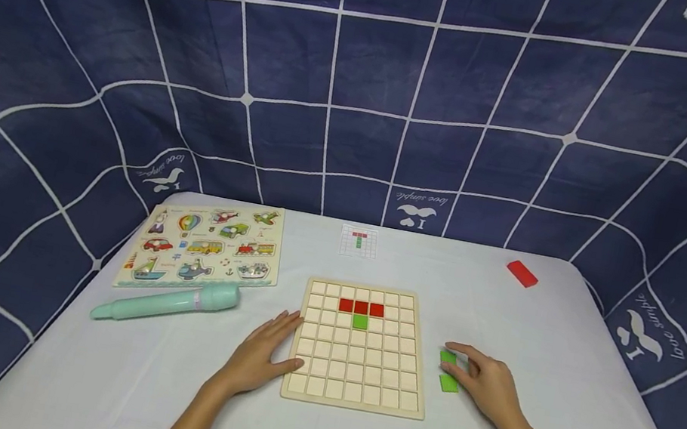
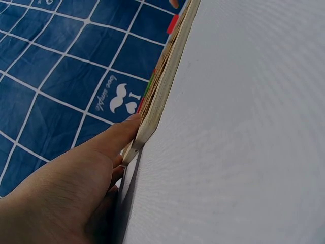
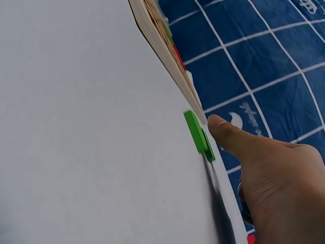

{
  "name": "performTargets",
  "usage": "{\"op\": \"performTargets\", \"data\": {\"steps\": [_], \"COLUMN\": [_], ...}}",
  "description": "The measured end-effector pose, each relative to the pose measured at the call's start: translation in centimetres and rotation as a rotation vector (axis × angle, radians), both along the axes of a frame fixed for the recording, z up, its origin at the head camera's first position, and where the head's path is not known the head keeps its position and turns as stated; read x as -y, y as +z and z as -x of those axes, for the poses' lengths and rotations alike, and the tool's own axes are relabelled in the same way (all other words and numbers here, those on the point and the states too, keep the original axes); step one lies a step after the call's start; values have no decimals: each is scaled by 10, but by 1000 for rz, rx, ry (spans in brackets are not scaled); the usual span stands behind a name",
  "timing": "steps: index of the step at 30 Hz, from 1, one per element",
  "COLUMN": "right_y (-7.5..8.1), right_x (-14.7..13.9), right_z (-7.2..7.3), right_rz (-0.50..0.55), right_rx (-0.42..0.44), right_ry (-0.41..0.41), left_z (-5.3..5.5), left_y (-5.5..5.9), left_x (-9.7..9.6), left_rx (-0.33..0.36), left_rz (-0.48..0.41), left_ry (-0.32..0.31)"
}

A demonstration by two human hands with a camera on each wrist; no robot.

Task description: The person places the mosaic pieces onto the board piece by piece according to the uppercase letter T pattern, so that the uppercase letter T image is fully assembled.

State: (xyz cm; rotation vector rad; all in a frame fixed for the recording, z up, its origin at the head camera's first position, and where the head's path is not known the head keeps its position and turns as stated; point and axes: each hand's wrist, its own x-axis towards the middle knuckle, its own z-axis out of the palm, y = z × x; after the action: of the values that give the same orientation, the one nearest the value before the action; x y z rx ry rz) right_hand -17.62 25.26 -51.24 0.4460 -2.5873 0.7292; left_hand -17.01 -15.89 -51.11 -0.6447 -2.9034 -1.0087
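A light wooden grid board point(image 1: 354, 373) lies at the table's middle, with three red tiles point(image 1: 361, 307) in a row and one green tile point(image 1: 360, 321) below the middle one. My left hand point(image 1: 254, 361) rests along its left edge, fingers extended and thumb point(image 2: 126, 133) laid over the rim. To the right of the board, two loose green tiles lie close together: a nearer one point(image 1: 448, 384) and a farther one point(image 1: 447, 356), partly covered by my fingers. Right over them hovers my right hand point(image 1: 488, 387), thumb and forefinger apart.
A vehicle picture puzzle point(image 1: 220, 251) lies at the back left, with a mint-green pen-shaped device point(image 1: 162, 305) in front of it. Behind the board is a small pattern card point(image 1: 368, 251). A red block point(image 1: 522, 274) sits at the back right. Blue checked cloth point(image 1: 375, 74) hangs behind the table.
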Motion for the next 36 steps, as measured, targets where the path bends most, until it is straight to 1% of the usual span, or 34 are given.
{"op": "performTargets", "data": {"steps": [6,10,17,20,26,33,36], "right_y": [-1,-1,-3,-4,-5,-2,0], "right_x": [-12,-13,-12,-11,-11,-9,-5], "right_z": [-3,-2,-3,-3,-4,-3,-3], "right_rz": [-6,-7,-30,-34,-26,-10,-10], "right_rx": [15,33,120,133,110,44,32], "right_ry": [-20,-22,-55,-66,-68,-67,-56], "left_z": [1,1,1,1,2,1,0], "left_y": [-1,-2,-3,-2,-1,-1,-1], "left_x": [0,0,0,0,0,-1,0], "left_rx": [-16,-3,-2,-5,-7,-50,-42], "left_rz": [-16,-2,3,2,1,-24,-24], "left_ry": [-10,-1,0,-3,-7,-15,-10]}}
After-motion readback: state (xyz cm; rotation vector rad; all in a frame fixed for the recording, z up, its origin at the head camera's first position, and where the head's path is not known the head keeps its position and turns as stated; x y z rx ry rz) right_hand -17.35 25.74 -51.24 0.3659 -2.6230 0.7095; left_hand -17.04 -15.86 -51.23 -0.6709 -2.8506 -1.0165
